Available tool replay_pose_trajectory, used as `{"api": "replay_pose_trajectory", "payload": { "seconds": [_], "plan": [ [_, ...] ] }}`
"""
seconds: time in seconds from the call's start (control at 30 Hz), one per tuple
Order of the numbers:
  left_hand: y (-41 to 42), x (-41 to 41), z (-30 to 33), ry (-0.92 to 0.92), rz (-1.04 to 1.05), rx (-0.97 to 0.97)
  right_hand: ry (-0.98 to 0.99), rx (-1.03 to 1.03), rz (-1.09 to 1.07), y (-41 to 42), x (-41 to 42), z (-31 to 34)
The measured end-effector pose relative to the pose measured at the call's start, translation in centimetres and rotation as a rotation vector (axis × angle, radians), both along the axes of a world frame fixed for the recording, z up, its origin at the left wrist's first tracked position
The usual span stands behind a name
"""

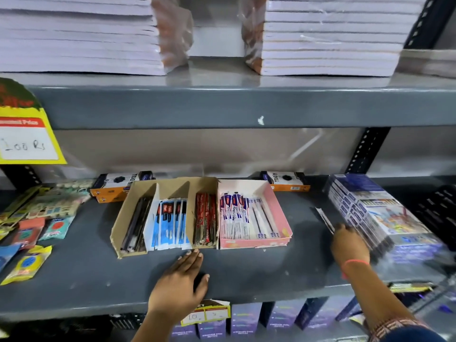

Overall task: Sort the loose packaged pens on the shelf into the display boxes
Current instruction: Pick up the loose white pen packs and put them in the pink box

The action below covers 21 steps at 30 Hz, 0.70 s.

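A brown cardboard display box (128, 208) with three compartments sits mid-shelf, holding dark pens (137, 223), blue packaged pens (170, 218) and red packaged pens (206, 218). A pink display box (278, 211) beside it holds blue-and-white packaged pens (237, 213). One loose packaged pen (324, 219) lies on the shelf to the right. My right hand (348, 243) rests at its near end, fingertips touching it; a grip is not clear. My left hand (182, 280) lies flat on the shelf just in front of the brown box, fingers apart, holding nothing.
A stack of blue boxed sets (385, 218) stands right of my right hand. Two orange-black boxes (116, 186) (286, 181) sit behind the display boxes. Small packaged items (37, 218) crowd the shelf's left. Notebook stacks (328, 35) fill the shelf above.
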<state>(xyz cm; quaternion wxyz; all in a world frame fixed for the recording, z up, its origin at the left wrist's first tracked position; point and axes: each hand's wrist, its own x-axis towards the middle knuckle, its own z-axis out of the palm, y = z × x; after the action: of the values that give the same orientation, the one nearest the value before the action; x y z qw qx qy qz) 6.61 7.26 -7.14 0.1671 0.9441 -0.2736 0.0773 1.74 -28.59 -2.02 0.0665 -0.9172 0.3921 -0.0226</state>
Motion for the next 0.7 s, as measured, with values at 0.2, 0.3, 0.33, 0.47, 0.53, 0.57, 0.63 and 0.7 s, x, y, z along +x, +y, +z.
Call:
{"api": "replay_pose_trajectory", "payload": {
  "seconds": [0.2,0.3,0.33,0.47,0.53,0.57,0.63,0.7],
  "plan": [
    [0.2,-0.1,0.4,-0.033,0.013,0.041,-0.638,0.797,-0.219,0.7,0.8,1.3],
    [0.2,-0.2,0.5,-0.095,0.016,0.041,-0.785,1.254,-0.237,2.2,0.8,1.8],
    [0.2,-0.2,0.4,-0.087,0.014,0.029,-0.78,1.308,-0.205,2.7,0.7,2.0],
    [0.3,-0.1,-0.6,-0.059,0.011,-0.032,-0.786,1.395,-0.084,4.7,0.9,2.8],
    [0.3,-0.1,-0.6,-0.057,0.023,-0.014,-0.793,1.393,-0.045,5.6,1.1,3.1],
    [0.4,-0.1,-0.4,-0.058,0.027,0.013,-0.8,1.388,-0.03,6.0,1.3,3.2],
    [0.4,-0.1,0.0,-0.107,0.014,0.03,-0.804,1.35,0.004,7.0,2.0,3.5],
    [0.2,-0.2,0.3,-0.178,0.002,0.048,-0.78,1.26,0.042,7.8,3.2,3.6]
  ]
}}
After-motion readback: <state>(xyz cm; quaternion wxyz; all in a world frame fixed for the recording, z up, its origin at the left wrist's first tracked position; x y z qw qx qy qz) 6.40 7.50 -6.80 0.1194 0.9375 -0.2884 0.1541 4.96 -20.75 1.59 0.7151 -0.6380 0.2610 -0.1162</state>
